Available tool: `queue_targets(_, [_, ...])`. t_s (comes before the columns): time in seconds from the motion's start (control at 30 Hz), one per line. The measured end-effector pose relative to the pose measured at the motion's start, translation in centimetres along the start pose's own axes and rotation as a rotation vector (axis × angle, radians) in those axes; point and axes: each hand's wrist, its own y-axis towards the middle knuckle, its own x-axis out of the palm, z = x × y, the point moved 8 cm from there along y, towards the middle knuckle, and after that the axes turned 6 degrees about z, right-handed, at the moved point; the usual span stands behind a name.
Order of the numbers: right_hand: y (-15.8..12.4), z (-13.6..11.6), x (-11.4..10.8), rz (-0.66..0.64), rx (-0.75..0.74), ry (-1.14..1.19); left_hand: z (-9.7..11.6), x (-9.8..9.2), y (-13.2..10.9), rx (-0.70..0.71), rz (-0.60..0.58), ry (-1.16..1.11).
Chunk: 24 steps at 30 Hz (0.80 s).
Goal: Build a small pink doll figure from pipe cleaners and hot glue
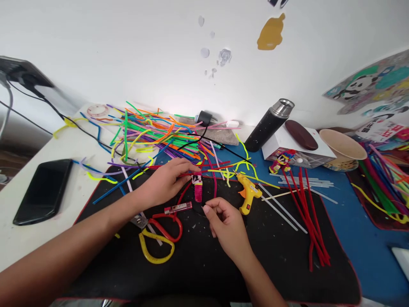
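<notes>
My left hand point(166, 182) is closed, its fingertips at the top of a small pink pipe-cleaner figure point(198, 192) with a black-and-white part. My right hand point(227, 228) is lower right of the figure, thumb and forefinger pinched together; what lies between them is too small to make out. Between my wrists are scissors point(156, 258) with red and yellow handles, and a small tube with a pinkish-red label point(178, 207). A yellow glue gun point(247, 194) rests right of the figure, its nozzle toward the upper left.
A pile of coloured pipe cleaners point(159, 132) lies along the wall. Red pipe cleaners point(308, 217) and clear glue sticks point(284, 213) are on the black mat point(271, 264). A black flask point(268, 125) leans beside a white box point(271, 143). A phone point(43, 192) lies left.
</notes>
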Motion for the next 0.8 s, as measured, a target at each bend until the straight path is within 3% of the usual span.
queue_targets(0.17, [-0.3, -0.2, 0.6, -0.022, -0.022, -0.023, 0.5, 2.1, 1.6, 0.266, -0.293, 0.239])
queue_targets(0.33, [-0.1, -0.3, 0.5, -0.029, -0.018, -0.030, 0.4, 3.3, 2.4, 0.352, -0.439, 0.269])
queue_targets(0.5, [0.4, -0.3, 0.5, -0.042, 0.004, -0.043, -0.1, 3.7, 3.0, 0.334, -0.473, 0.305])
queue_targets(0.8, [1.5, -0.3, 0.5, -0.046, 0.103, -0.003, -0.9, 3.3, 2.3, 0.256, -0.421, 0.236])
